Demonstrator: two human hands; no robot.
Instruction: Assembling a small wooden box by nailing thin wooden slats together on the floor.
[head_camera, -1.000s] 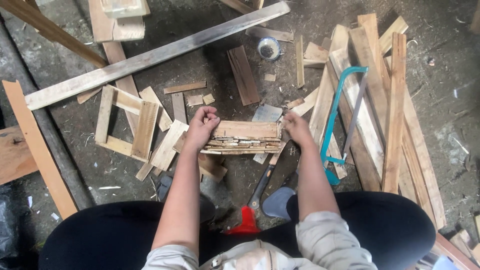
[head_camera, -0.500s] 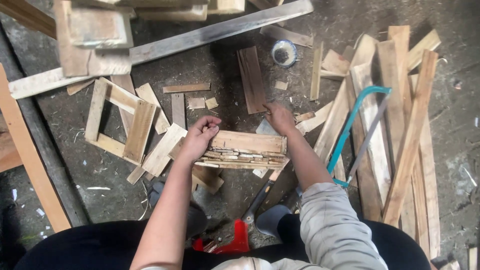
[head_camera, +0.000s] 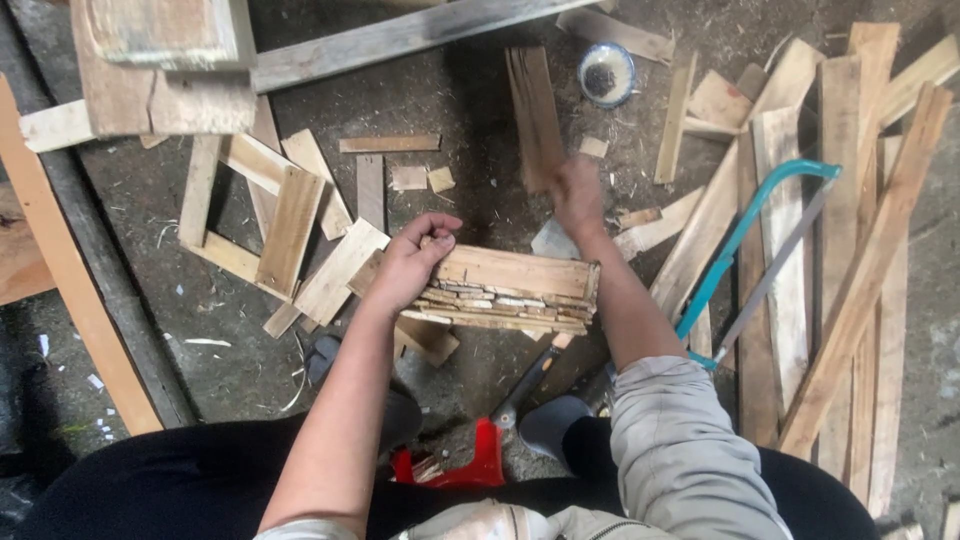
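Observation:
My left hand grips the left end of a small box of rough wooden slats, held above the dirty floor in front of my knees. My right hand is off the box and stretched forward. It touches the near end of a dark wooden slat lying on the floor. The hand is blurred, so whether its fingers have closed on the slat is unclear.
A teal-framed hacksaw lies on long planks at right. A slat frame and offcuts lie at left, a long board and a small round tin farther off. A red-handled tool rests by my feet.
My right hand let go of the box's right end and reached forward to the dark slat. My left hand kept its hold on the box.

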